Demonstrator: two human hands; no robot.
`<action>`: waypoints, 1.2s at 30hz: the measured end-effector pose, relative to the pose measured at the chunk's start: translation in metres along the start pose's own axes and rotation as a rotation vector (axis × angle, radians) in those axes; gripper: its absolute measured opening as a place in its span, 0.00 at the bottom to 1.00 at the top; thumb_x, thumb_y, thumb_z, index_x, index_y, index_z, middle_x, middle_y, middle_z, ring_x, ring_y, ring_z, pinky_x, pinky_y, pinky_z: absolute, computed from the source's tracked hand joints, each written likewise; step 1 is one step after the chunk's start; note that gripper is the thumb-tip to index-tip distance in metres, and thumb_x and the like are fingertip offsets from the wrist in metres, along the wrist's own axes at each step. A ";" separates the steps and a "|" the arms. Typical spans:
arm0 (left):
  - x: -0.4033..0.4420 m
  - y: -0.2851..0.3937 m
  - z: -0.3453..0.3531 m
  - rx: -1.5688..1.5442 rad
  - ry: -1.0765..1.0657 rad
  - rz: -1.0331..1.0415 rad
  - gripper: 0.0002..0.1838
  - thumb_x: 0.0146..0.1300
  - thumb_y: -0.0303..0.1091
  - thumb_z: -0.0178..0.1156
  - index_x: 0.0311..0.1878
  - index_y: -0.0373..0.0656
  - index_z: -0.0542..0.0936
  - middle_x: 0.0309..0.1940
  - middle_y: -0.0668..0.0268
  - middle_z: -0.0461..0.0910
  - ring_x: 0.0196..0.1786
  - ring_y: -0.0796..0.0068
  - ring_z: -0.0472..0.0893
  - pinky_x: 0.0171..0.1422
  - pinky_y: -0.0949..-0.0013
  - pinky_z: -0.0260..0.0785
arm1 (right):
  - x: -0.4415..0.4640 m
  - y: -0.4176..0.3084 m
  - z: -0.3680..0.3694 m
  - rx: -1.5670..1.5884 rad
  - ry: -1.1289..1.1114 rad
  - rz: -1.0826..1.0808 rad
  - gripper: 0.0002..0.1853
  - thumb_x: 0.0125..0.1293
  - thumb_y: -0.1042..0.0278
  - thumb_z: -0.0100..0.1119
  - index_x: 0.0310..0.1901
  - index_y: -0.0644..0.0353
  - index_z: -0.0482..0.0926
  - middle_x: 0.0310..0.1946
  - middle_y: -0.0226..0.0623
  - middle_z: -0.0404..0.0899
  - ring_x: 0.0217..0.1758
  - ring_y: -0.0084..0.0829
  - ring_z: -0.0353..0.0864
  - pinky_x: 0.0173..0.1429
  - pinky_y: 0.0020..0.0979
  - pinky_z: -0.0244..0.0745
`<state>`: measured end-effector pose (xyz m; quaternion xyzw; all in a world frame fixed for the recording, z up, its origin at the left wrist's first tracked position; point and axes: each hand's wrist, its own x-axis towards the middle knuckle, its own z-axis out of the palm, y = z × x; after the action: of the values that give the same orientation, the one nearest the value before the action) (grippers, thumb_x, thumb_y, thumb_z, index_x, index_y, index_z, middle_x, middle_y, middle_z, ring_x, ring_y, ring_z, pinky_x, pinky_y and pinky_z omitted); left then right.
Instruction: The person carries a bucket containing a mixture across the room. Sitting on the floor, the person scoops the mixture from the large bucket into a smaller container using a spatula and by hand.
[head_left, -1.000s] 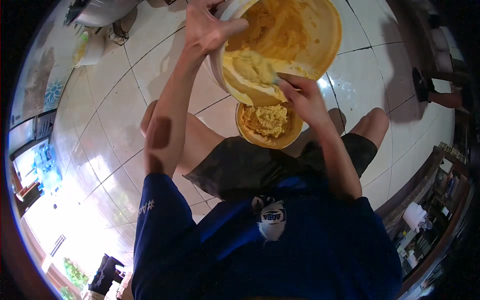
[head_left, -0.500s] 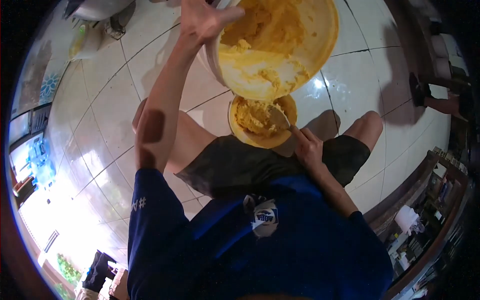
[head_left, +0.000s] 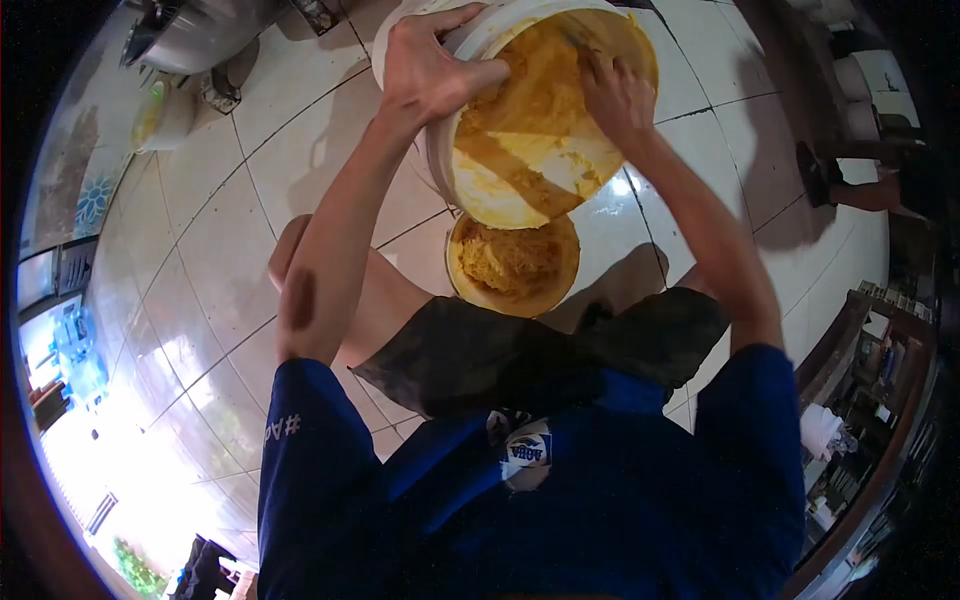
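My left hand [head_left: 428, 68] is closed on the rim of a large white bucket [head_left: 437, 155], tipped with its mouth toward me. Thick yellow mash [head_left: 535, 90] coats the inside of the bucket. Inside it, my right hand [head_left: 618, 98] is closed around a spoon, whose blade is mostly hidden against the mash. Just below the bucket's lower lip, a smaller yellowish tub [head_left: 572, 275] stands on the floor between my legs, with a heap of the same yellow mash [head_left: 508, 262] in it.
White floor tiles [head_left: 215, 260] surround me. Another person's leg [head_left: 865, 195] shows at the right. A large metal pot [head_left: 205, 35] and a pale container [head_left: 165, 118] stand at the upper left. Blue water bottles [head_left: 80, 345] are at the left, a cluttered shelf [head_left: 850, 400] at the lower right.
My right hand has moved up with the spoon from the small tub into the bucket. The bucket has shifted slightly left and down, and my left hand now grips its rim.
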<state>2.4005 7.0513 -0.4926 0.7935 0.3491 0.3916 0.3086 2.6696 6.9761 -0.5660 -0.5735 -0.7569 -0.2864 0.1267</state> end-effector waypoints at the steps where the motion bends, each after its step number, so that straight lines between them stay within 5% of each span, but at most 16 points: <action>1: 0.002 0.002 0.001 -0.011 -0.023 -0.021 0.48 0.43 0.66 0.74 0.56 0.30 0.80 0.45 0.46 0.84 0.45 0.58 0.86 0.53 0.56 0.78 | 0.010 0.007 0.016 -0.045 -0.203 0.019 0.11 0.63 0.72 0.54 0.45 0.56 0.83 0.33 0.36 0.83 0.36 0.37 0.85 0.32 0.37 0.81; 5: 0.003 0.030 0.002 -0.110 -0.093 -0.094 0.40 0.44 0.54 0.73 0.54 0.29 0.81 0.38 0.47 0.86 0.39 0.60 0.87 0.47 0.58 0.80 | -0.007 -0.007 0.035 0.019 -0.611 0.087 0.09 0.63 0.68 0.55 0.41 0.57 0.83 0.33 0.44 0.83 0.38 0.43 0.86 0.38 0.42 0.82; 10: 0.000 0.016 0.015 -0.109 0.015 0.028 0.42 0.46 0.59 0.70 0.52 0.27 0.81 0.35 0.47 0.86 0.34 0.62 0.87 0.43 0.59 0.80 | -0.060 -0.060 0.072 0.279 -0.731 0.322 0.11 0.62 0.68 0.54 0.37 0.61 0.85 0.31 0.49 0.83 0.39 0.49 0.85 0.45 0.46 0.81; 13: 0.003 0.024 0.014 -0.051 0.014 0.074 0.47 0.48 0.67 0.68 0.53 0.26 0.80 0.35 0.46 0.86 0.33 0.61 0.87 0.42 0.59 0.80 | -0.062 -0.095 0.056 0.540 -0.623 0.366 0.08 0.60 0.70 0.56 0.31 0.63 0.83 0.22 0.47 0.80 0.30 0.46 0.85 0.36 0.43 0.80; 16: 0.003 0.008 0.016 -0.061 0.044 0.156 0.49 0.49 0.69 0.67 0.52 0.24 0.79 0.32 0.46 0.86 0.30 0.60 0.86 0.39 0.59 0.80 | -0.050 -0.093 0.022 1.054 -0.870 0.641 0.13 0.62 0.64 0.59 0.37 0.67 0.83 0.25 0.44 0.82 0.27 0.39 0.83 0.33 0.39 0.75; 18: 0.004 -0.006 0.020 -0.054 0.114 0.239 0.48 0.50 0.68 0.67 0.51 0.23 0.79 0.30 0.47 0.85 0.28 0.60 0.85 0.36 0.59 0.79 | -0.053 -0.081 -0.019 1.493 -1.006 1.100 0.14 0.65 0.61 0.63 0.38 0.68 0.83 0.24 0.33 0.79 0.22 0.26 0.75 0.29 0.29 0.69; 20: 0.001 -0.010 0.018 0.063 0.143 0.323 0.45 0.51 0.66 0.68 0.48 0.23 0.80 0.26 0.51 0.85 0.21 0.62 0.81 0.29 0.62 0.76 | -0.052 -0.072 -0.070 1.491 -0.871 1.156 0.16 0.69 0.61 0.62 0.44 0.70 0.83 0.24 0.28 0.76 0.23 0.20 0.69 0.29 0.24 0.66; 24: 0.003 -0.011 0.007 0.029 0.119 0.305 0.42 0.52 0.64 0.68 0.44 0.24 0.80 0.23 0.54 0.83 0.16 0.65 0.76 0.24 0.64 0.72 | -0.068 -0.062 -0.153 1.275 -0.381 0.867 0.18 0.68 0.66 0.64 0.53 0.72 0.79 0.27 0.33 0.78 0.29 0.23 0.76 0.34 0.27 0.73; 27: 0.006 -0.003 -0.005 -0.053 0.009 0.075 0.44 0.46 0.64 0.70 0.51 0.26 0.81 0.30 0.51 0.86 0.24 0.66 0.81 0.32 0.61 0.76 | -0.104 -0.073 -0.184 0.967 -0.211 0.702 0.17 0.66 0.73 0.63 0.55 0.68 0.79 0.28 0.39 0.80 0.32 0.27 0.80 0.37 0.28 0.75; 29: 0.014 -0.016 -0.003 -0.119 0.023 0.139 0.46 0.44 0.64 0.70 0.54 0.27 0.81 0.34 0.50 0.86 0.31 0.64 0.84 0.38 0.60 0.77 | -0.153 -0.095 -0.171 0.877 0.035 0.514 0.17 0.63 0.78 0.62 0.55 0.66 0.80 0.30 0.43 0.81 0.33 0.33 0.82 0.36 0.29 0.76; 32: 0.015 -0.025 -0.008 -0.102 0.063 0.161 0.46 0.45 0.65 0.71 0.53 0.27 0.81 0.38 0.48 0.86 0.37 0.62 0.85 0.44 0.58 0.78 | -0.206 -0.124 -0.135 0.814 -0.116 0.325 0.18 0.60 0.80 0.62 0.54 0.64 0.80 0.32 0.42 0.81 0.32 0.40 0.82 0.35 0.31 0.77; 34: 0.014 -0.019 -0.012 -0.274 -0.127 0.038 0.48 0.44 0.66 0.71 0.55 0.28 0.80 0.45 0.46 0.84 0.45 0.59 0.85 0.50 0.57 0.77 | -0.208 -0.135 -0.126 0.566 -0.596 0.249 0.18 0.57 0.80 0.61 0.51 0.63 0.81 0.33 0.42 0.80 0.31 0.42 0.81 0.34 0.34 0.77; 36: 0.013 -0.025 0.002 -0.380 -0.036 0.073 0.50 0.43 0.67 0.72 0.57 0.29 0.80 0.47 0.45 0.84 0.48 0.58 0.84 0.53 0.56 0.76 | -0.204 -0.129 -0.126 0.621 -0.529 0.297 0.17 0.58 0.80 0.60 0.51 0.63 0.81 0.32 0.43 0.80 0.31 0.43 0.81 0.34 0.36 0.77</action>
<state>2.3999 7.0750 -0.5075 0.7399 0.2345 0.4472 0.4445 2.5941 6.7182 -0.6084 -0.6647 -0.7227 0.1331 0.1346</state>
